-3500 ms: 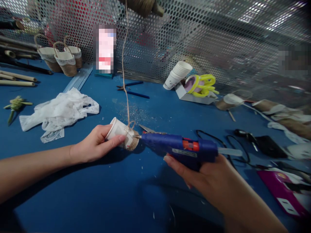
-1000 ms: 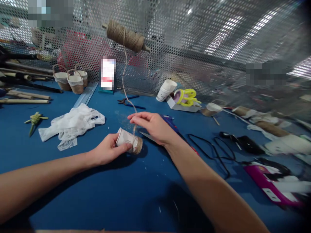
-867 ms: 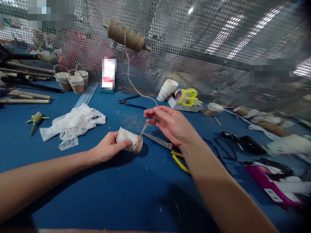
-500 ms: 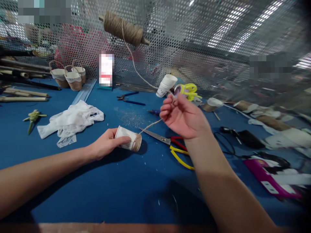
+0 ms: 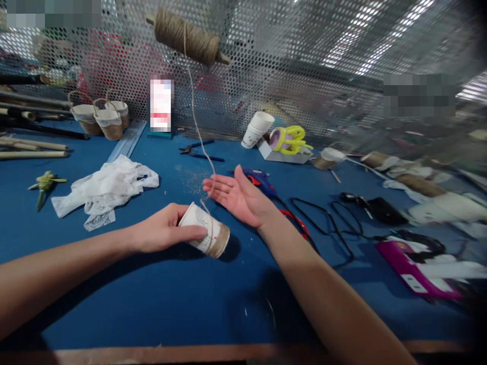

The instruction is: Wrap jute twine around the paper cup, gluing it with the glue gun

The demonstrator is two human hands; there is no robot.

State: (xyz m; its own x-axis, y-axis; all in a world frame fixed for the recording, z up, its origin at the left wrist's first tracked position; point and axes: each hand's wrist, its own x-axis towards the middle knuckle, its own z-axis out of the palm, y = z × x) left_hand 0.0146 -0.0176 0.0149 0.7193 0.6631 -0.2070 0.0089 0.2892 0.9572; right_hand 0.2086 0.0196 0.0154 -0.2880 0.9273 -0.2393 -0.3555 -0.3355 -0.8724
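The paper cup [image 5: 201,230] lies tilted on its side on the blue table [image 5: 152,304], and everything else is placed from it. The left hand [image 5: 163,232] grips the cup from the left, thumb along the side facing the camera and the other fingers curled behind, so the hand is closed around it. The cup's bottom end points right and is wrapped in brown twine. There is faint dark print on its white wall, too blurred to read.

A strand of twine [image 5: 196,126] rises from the wrapped end to a spool [image 5: 186,36] mounted on the perforated metal screen above and behind the cup. The right hand [image 5: 238,197] is just right of and beyond the cup, palm up, fingers stretched flat and slightly spread, gripping nothing; the strand passes across its fingertips.

Just behind that hand lies a blue glue gun [image 5: 261,180]. Farther back are blue-handled pliers [image 5: 200,150] and a stack of white cups [image 5: 257,129] beside yellow loops. Left of the cup lies crumpled white lace [image 5: 106,187], and beyond it, small twine-wrapped baskets [image 5: 102,119]. Far right of the cup lies a magenta package [image 5: 414,268] with a white label; its writing cannot be read.
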